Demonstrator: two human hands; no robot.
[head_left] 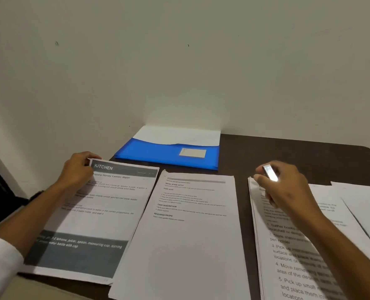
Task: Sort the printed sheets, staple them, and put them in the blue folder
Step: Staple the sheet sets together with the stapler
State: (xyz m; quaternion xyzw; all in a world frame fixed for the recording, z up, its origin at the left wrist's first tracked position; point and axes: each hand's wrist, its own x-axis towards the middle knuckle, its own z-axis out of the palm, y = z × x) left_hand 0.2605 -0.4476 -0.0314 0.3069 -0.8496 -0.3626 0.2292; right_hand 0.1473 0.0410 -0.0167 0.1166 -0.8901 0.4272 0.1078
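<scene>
The left hand (76, 169) is pinching the limp "KITCHEN" stack (93, 217) by its top-left corner while the right hand (286, 187) is gripping what is probably a small stapler (270, 173).

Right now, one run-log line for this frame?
stage: stapling | left hand: grips KITCHEN stack top corner | right hand: holds stapler at right stack corner | blue folder: at wall

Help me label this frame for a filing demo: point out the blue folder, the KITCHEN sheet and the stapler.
blue folder (158, 153): head view, on its blue front cover.
KITCHEN sheet (106, 204): head view, on the page's white middle.
stapler (270, 173): head view, on the shiny metal body held in the right hand.
</scene>
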